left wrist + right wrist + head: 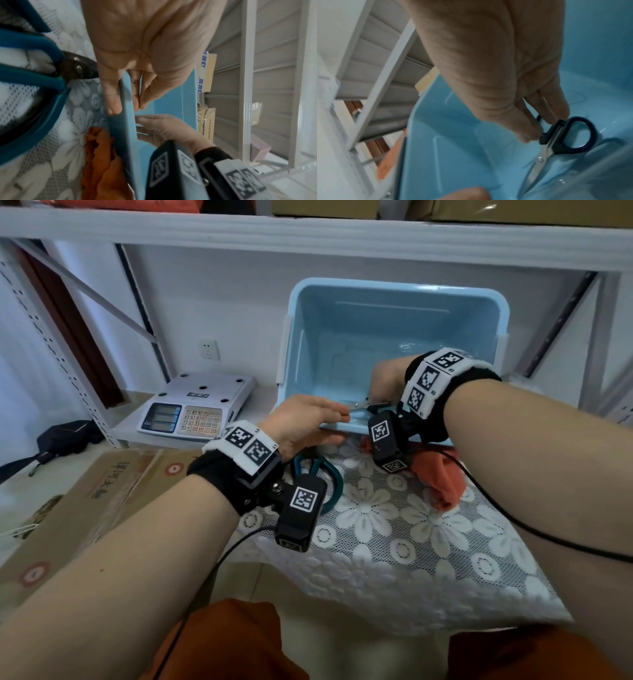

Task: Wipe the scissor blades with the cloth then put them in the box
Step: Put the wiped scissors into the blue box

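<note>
Lace-covered desk (394,529) bearing a blue box (394,299): left hand (305,422) clasps its near rim, right hand (385,385) pinches black-handled scissors (563,138) inside.

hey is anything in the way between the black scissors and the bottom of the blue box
Nothing visible. The right hand holds the black scissors by the handle, already inside the blue box, whose floor looks bare below them. The left hand only grips the near rim.

Black wristbands (236,474), checkered tags, orange trousers (226,642)
</note>
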